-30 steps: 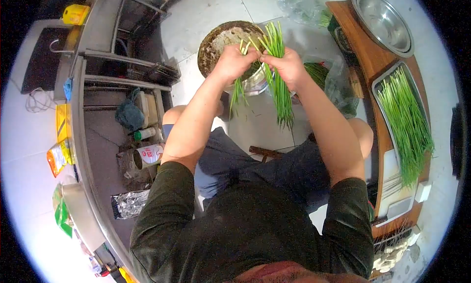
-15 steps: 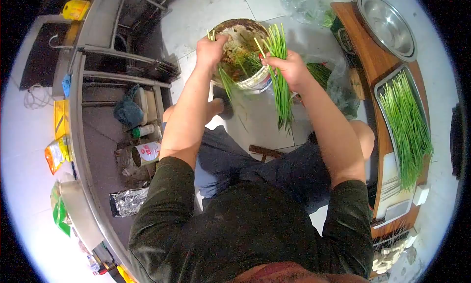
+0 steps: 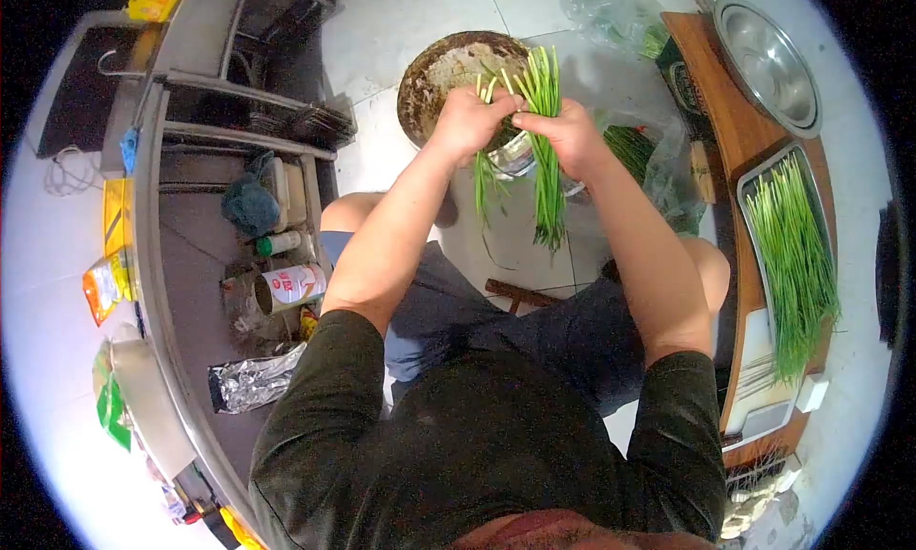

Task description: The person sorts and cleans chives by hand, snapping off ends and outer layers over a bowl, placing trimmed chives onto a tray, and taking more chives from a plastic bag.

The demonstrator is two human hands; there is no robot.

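In the head view, we see our left hand (image 3: 469,124) closed on a thin bunch (image 3: 485,183) of green stalks, and our right hand (image 3: 570,140) gripping a thick bunch (image 3: 549,186), pale ends up, green tips hanging. Our thumbs come together between the two; we cannot tell whether they touch. Both bunches hang in the air in front of our knees, near the bucket (image 3: 422,102), which stands on the floor (image 3: 377,149) partly hidden by our left hand. Near our right hand, we see more stalks by a clear bag (image 3: 671,168). On the wooden counter (image 3: 711,63) to our right, we find a bowl (image 3: 768,62) and a tray (image 3: 811,174) with a large pile (image 3: 790,264) of stalks.
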